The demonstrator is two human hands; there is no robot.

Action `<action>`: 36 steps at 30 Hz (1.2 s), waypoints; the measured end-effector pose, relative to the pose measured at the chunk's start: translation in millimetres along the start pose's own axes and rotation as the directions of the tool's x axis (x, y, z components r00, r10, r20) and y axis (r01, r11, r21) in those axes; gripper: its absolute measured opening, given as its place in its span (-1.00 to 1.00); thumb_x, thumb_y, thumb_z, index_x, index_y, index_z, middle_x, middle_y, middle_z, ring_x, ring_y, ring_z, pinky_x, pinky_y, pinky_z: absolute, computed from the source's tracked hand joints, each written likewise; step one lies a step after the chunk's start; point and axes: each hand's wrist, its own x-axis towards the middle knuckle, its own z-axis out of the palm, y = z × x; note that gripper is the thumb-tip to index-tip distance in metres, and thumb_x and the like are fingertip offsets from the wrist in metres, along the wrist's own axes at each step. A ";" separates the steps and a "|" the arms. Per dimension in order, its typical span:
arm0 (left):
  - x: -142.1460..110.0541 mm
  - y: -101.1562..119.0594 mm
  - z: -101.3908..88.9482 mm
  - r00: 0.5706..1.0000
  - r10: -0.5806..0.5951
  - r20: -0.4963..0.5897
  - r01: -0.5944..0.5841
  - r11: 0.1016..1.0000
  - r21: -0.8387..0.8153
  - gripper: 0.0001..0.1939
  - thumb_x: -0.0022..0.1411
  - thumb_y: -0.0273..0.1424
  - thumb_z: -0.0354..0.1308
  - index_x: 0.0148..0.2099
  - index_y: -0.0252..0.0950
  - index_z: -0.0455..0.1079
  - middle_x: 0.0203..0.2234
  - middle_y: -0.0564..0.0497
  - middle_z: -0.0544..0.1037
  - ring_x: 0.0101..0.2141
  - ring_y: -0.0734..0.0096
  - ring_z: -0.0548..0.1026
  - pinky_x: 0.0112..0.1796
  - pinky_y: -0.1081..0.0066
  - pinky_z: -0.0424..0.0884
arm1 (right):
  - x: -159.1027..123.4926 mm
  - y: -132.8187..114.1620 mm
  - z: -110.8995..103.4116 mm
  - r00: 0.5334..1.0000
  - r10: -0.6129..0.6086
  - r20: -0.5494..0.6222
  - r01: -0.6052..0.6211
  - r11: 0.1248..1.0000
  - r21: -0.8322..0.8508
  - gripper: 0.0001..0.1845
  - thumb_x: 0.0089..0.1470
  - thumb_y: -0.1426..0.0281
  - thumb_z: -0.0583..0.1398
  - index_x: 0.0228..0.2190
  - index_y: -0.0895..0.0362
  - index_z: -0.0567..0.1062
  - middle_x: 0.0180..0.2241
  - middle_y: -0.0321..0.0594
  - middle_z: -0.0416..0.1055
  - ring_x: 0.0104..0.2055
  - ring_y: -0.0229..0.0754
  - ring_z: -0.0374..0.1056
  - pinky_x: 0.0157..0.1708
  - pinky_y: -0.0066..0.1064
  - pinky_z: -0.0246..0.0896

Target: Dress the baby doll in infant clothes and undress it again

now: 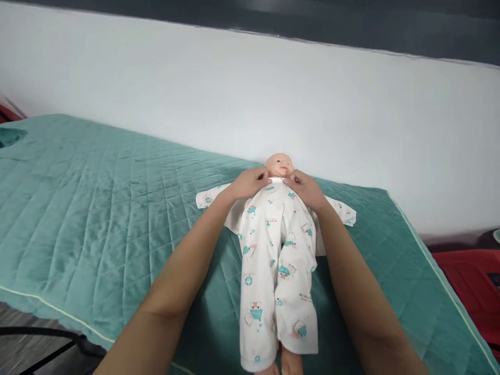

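The left hand and right hand pinch the printed trousers at the waist. The doll's head lies just beyond, between them.

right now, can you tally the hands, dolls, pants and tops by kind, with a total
Hands: 2, the left hand and the right hand
Dolls: 1, the doll lying face up
Pants: 1, the printed pants
Tops: 1, the printed top, its sleeves spread out
Total: 5
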 end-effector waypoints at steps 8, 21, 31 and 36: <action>22.6 -13.6 29.9 0.982 -0.072 -0.176 0.115 0.960 0.254 -0.85 0.32 -0.31 0.05 -0.14 -0.24 0.37 -0.43 -0.01 0.51 -0.37 0.21 0.44 -0.27 0.34 0.24 | 10.6 17.1 17.7 0.967 0.088 -0.239 -0.081 0.996 0.040 -0.75 0.03 0.20 0.19 -0.51 0.05 0.25 -0.52 -0.40 0.25 -0.41 -0.23 0.18 -0.31 -0.38 0.07; -34.5 -23.5 30.4 0.965 -0.022 -0.260 0.132 0.900 0.414 -0.66 0.37 -0.35 0.00 0.09 0.02 0.48 0.05 -0.04 0.51 0.11 0.07 0.31 0.01 0.14 0.25 | -48.3 27.8 12.8 0.949 -0.092 -0.300 0.098 0.995 0.004 -0.67 0.12 0.33 0.02 -0.23 0.07 0.55 -0.10 -0.14 0.52 0.00 -0.10 0.37 0.10 -0.22 0.17; -91.6 -20.9 33.3 0.860 -0.146 -0.489 0.388 0.809 0.442 -0.56 0.32 -0.26 0.05 0.19 -0.29 0.31 0.15 -0.22 0.37 0.13 -0.02 0.28 0.13 0.13 0.19 | -116.2 45.9 -27.9 0.758 0.321 -0.567 -0.453 0.885 -0.105 -0.58 0.10 0.20 0.09 -0.09 0.16 0.48 -0.04 0.08 0.47 -0.02 0.07 0.37 0.02 -0.06 0.20; -109.6 -7.2 36.9 0.850 -0.232 -0.472 0.468 0.744 0.477 -0.66 0.31 -0.36 0.00 0.10 -0.30 0.34 0.07 -0.25 0.37 0.05 -0.04 0.33 -0.01 0.11 0.30 | -123.3 49.8 -41.8 0.813 0.482 -0.328 -0.558 0.805 -0.201 -0.64 0.03 0.03 0.16 -0.48 0.07 0.45 -0.36 -0.05 0.50 -0.26 0.06 0.39 -0.20 -0.14 0.23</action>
